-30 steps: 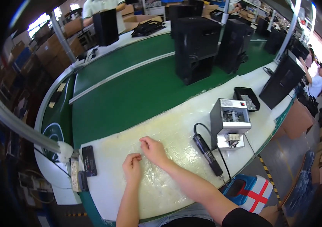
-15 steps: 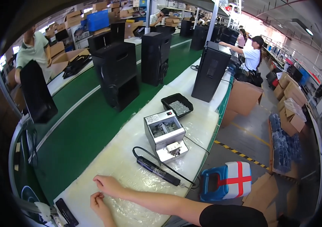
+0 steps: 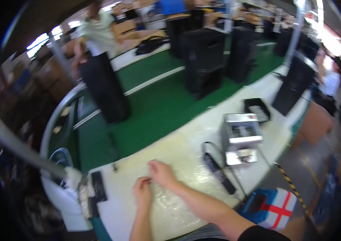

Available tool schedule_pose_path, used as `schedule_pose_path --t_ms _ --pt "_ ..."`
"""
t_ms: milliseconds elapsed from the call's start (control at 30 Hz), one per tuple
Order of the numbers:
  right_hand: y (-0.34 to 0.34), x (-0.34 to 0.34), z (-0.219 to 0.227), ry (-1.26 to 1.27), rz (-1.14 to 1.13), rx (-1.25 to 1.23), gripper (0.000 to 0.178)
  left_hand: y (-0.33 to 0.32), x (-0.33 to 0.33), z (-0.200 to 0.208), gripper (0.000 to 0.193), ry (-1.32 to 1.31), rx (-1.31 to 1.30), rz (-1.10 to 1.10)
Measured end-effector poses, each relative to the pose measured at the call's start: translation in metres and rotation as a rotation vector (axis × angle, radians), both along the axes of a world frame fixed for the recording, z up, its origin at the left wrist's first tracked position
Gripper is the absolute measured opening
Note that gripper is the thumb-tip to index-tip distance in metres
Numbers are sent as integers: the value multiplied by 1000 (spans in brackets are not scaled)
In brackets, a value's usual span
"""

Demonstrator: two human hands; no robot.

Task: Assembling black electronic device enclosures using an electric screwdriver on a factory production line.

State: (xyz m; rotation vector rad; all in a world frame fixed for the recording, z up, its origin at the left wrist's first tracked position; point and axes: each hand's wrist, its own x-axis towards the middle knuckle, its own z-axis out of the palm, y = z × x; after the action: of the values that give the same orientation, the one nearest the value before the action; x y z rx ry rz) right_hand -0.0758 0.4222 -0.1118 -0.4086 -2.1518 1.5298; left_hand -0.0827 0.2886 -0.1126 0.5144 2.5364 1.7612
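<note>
Over the plastic-covered white bench, my left hand and my right hand are close together, fingers curled in. Whatever they may hold is too small and blurred to make out. To the right of them lies a black electric screwdriver with a cord. Beyond it stands a silver screw feeder, its top window showing screws inside. A black tray of small metal screws sits behind the feeder. At the bench's left end is a flat black bar-shaped piece.
Several black speaker cabinets stand on or beside the green conveyor. Across at the left, a person has a hand at another black cabinet. A stool with a white-and-red cover stands by the bench's right edge.
My view has swung left, so the bench things appear further right. The other person's black cabinet, tilted before, now stands more upright at the belt. My hands stay close together, fingers curled.
</note>
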Motion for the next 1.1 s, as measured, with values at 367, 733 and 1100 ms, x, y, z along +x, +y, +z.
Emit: schedule_pose_path --t_ms 367,733,1100 --pt "-1 -2 -5 32 5 40 17 74 -145 154 37 951 -223 87" --pt "4 -3 -1 31 23 -42 16 113 -269 238 46 1081 -768 357" --pt "3 -8 -12 85 -10 -49 14 72 -293 301 65 157 -423 653"
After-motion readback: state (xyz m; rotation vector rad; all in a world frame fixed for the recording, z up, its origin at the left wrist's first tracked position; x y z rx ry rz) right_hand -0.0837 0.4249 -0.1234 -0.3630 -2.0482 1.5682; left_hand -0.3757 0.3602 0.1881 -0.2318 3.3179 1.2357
